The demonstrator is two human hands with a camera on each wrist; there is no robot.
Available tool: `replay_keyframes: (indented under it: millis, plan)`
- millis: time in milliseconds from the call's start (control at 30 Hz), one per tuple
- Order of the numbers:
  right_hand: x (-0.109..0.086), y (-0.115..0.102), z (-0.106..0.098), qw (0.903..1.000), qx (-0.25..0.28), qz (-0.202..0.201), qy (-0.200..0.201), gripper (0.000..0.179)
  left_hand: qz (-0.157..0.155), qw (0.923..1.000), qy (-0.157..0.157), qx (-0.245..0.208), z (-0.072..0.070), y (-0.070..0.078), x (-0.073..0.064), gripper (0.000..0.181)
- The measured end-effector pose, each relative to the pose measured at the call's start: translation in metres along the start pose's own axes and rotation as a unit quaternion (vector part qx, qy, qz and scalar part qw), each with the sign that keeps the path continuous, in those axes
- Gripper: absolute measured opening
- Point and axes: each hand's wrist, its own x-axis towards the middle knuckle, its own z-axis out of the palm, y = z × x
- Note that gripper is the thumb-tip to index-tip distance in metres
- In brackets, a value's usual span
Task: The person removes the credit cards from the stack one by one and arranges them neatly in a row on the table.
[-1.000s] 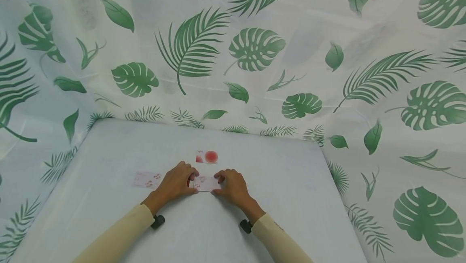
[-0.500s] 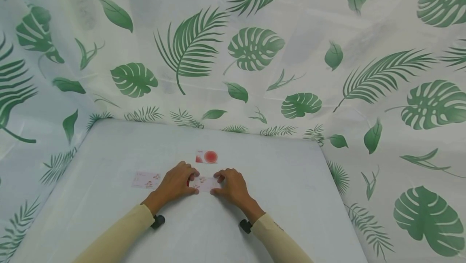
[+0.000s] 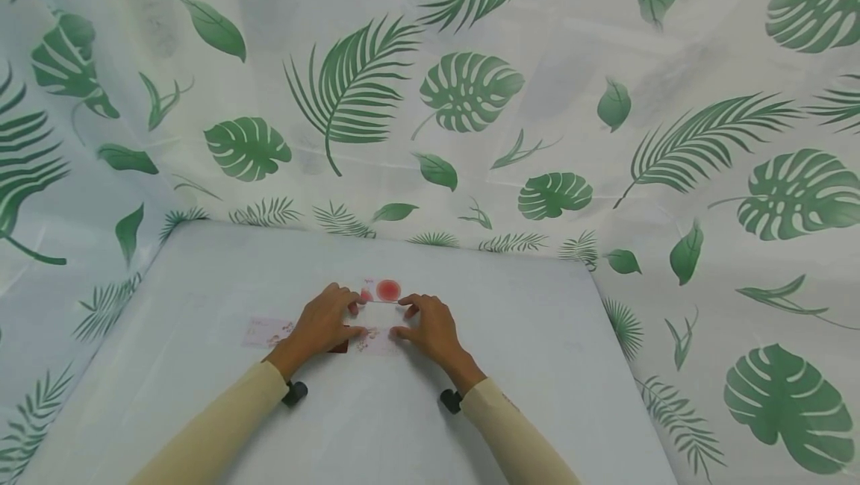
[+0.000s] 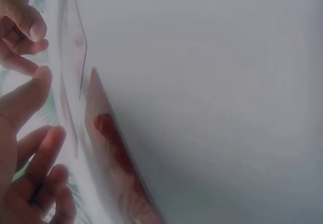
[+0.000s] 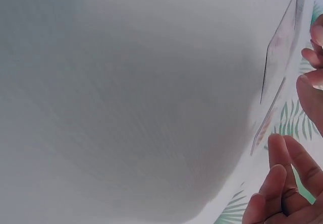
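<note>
Both hands hover over the middle of the table, fingers spread and thumbs apart from them, nothing gripped. In the head view the left hand (image 3: 328,318) and right hand (image 3: 431,327) frame the space between two cards. Their index fingertips come up to the near corners of a card with a red circle (image 3: 388,290). By the thumbs lies a pale pink card with a floral print (image 3: 378,341). A dark red card (image 3: 339,348) shows partly from under the left hand; the left wrist view shows this red card (image 4: 113,153) flat on the table.
Left of the left hand lies another pale pink card (image 3: 260,331), its right end overlapped by the hand. The white table (image 3: 524,365) meets leaf-printed curtains (image 3: 470,201) at the back and sides. Black cameras sit on both wrists.
Both hands have left the edges of the middle pink card and moved away from the body towards the red-circle card. More of the dark red card shows now; the cards stay in place.
</note>
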Motion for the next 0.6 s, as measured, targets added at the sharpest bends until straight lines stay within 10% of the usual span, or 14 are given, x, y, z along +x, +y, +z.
replay_keyframes:
  millis: [600]
  plan:
    - [0.036, 0.004, -0.002, 0.9997, 0.015, 0.016, 0.004, 0.053, -0.016, 0.9999, -0.001, 0.003, -0.001, -0.012, 0.031, 0.059]
